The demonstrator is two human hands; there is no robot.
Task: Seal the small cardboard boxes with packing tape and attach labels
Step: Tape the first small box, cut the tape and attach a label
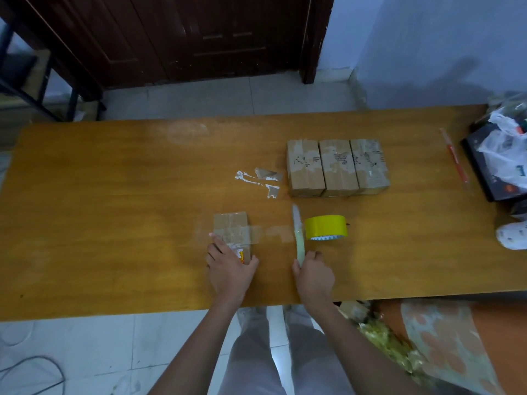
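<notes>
Two bare hands work at the near edge of a worn wooden desk [114, 195] standing on pale floor tiles. Left hand [228, 266] lies flat on a small box [232, 232], fingers straight and pressing its near end; a strip of clear tape [273, 233] runs from the box's top out across the desk to the right. Right hand [313, 273] curls its grip round the pale green handle of a knife [298, 238], blade pointing away. Just right of the blade stands a yellow tape roll [326, 230]. Farther back lie torn paper scraps [262, 181], then three taped boxes [338, 166] side by side, touching, with dark handwriting too blurred to read. A red pen [454, 155] and plastic bags [504, 143] sit at the far right. Beyond are a dark wooden door [199, 35] and a pale wall [427, 38].
</notes>
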